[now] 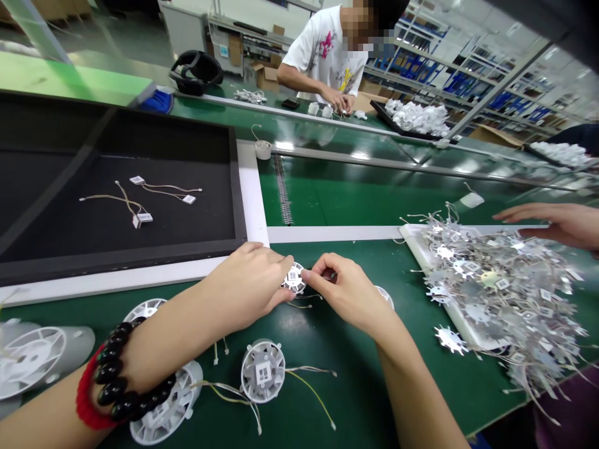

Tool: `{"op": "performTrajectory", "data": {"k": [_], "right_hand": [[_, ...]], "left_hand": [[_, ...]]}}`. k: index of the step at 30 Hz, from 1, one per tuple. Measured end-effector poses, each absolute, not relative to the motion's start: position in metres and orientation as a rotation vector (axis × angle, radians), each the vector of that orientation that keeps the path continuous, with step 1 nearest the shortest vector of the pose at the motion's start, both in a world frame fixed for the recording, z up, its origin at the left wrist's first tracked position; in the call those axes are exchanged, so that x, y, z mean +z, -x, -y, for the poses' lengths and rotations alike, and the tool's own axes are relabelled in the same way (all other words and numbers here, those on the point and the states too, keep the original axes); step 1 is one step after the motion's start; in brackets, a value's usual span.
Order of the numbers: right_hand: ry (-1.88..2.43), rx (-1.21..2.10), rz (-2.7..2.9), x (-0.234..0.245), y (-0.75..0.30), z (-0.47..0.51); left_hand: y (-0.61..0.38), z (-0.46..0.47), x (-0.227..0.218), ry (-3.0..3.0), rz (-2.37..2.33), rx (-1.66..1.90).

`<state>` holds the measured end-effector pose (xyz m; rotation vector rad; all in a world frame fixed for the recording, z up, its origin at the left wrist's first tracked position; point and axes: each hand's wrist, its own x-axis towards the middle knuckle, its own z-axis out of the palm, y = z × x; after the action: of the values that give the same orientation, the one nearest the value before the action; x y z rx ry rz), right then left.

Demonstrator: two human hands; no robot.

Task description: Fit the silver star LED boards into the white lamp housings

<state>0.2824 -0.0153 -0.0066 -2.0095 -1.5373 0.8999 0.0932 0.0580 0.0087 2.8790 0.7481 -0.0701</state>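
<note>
My left hand [255,280] grips a small round white housing [294,279] with a silver spoked plate and a QR label on it. Opposite it, my right hand [349,290] is closed, its thumb and fingertip at the plate's right edge. Thin wires hang just under the two hands. Closer to me lies a similar white round housing [263,372], label up, with white and yellow wires spread to both sides. Another white housing [166,408] sits partly under my left forearm, which wears a black beaded bracelet [110,371].
At right, a white tray [423,262] overflows with silver star-shaped plates [503,284] and wires; another person's hand [556,224] hovers over it. A black tray [187,234] at left holds several wired labelled pieces. Across the table, a person [327,56] handles small white parts.
</note>
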Motion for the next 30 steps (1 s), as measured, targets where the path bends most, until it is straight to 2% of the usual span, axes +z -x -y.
{"op": "performTrajectory", "data": {"k": [14,22,30], "right_hand": [[1.95,1.018,1.574,-0.007,-0.291,0.017],[1.937,0.971,1.69,-0.002,-0.295,0.02],[2.067,0.767,1.938,-0.001,-0.295,0.022]], "left_hand": [[-0.099,-0.058,0.003,-2.846,-0.748,-0.116],[-0.095,-0.056,0.004,-2.863,-0.715,-0.126],[-0.099,-0.059,0.002,-2.82,-0.749,-0.112]]}}
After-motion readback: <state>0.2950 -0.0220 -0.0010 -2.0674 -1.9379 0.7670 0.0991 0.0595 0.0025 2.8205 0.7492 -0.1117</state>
